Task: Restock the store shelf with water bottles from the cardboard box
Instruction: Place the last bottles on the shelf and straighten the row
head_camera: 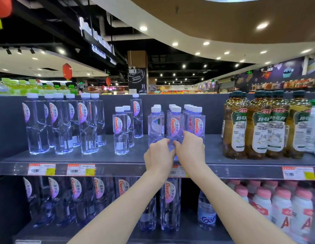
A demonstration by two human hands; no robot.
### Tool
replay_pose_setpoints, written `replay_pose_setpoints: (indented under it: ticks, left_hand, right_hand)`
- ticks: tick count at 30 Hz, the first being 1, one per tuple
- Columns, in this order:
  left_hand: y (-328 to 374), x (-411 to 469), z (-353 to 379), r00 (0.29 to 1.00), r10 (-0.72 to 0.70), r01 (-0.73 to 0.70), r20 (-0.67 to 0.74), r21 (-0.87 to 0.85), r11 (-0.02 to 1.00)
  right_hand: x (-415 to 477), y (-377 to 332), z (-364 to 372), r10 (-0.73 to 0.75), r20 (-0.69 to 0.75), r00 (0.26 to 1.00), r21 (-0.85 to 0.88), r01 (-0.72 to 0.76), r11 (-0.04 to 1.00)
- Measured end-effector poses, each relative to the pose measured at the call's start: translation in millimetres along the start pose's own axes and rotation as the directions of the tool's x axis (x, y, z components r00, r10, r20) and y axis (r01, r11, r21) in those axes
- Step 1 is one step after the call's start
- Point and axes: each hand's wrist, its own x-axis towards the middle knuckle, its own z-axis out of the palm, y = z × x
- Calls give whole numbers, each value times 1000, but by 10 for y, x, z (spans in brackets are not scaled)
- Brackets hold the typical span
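Both hands, left hand (159, 154) and right hand (190, 148), close around the lower body of one Ganten water bottle (175, 125) at the upper shelf (100, 155) front edge. Judged full, heavy, slick; thin walls flex, so grip the waist.

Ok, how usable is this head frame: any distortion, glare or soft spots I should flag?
Head view: wide-angle bending curves the shelf edge and ceiling; the ceiling spotlights bloom; the red lantern at the top left corner is blurred; lower-shelf bottles sit in dimmer light. The left hand, right hand and the small water bottles they touch are sharp and evenly lit.
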Motion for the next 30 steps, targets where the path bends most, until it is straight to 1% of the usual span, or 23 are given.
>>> replay_pose_setpoints:
  ticks: [3,6,8,10,12,14,16,19,25,27,30]
  left_hand:
    - [-68,-7,-55,1000,31,-31,-6,-16,999]
    - [-206,-28,-150,988,90,-101,-128,-79,992]
    - [-318,-2,-195,972,83,-120,-220,-158,980]
    - [-418,64,-209,966,33,-92,-256,-221,971]
    - [-473,133,-208,980,-42,-14,-196,-277,961]
    - [-496,178,-192,992,-91,59,-89,-310,949]
    - [-493,192,-171,995,-95,84,-22,-310,947]
    - [-499,213,-159,995,-102,91,-11,-349,933]
    - [-562,296,-215,991,-116,131,63,-353,926]
    - [-575,310,-259,991,-97,126,95,-390,912]
    - [-602,320,-319,988,-66,120,136,-436,892]
  right_hand:
    - [28,40,-16,-3,-1,1000,-5,3,1000]
    - [15,54,-87,-56,-45,997,-12,55,998]
    - [17,19,-162,-131,-137,982,67,141,988]
    - [48,-73,-234,-219,-189,957,154,249,956]
    - [131,-193,-297,-295,-167,941,235,328,915]
    - [239,-323,-371,-371,-100,923,275,384,881]
    - [366,-432,-407,-473,-46,880,215,471,856]
    - [537,-565,-406,-577,0,817,92,574,814]
    - [722,-616,-354,-564,150,812,-111,581,806]
    - [716,-624,-368,-548,185,816,-149,574,805]
    - [727,-616,-381,-551,192,812,-174,581,795]
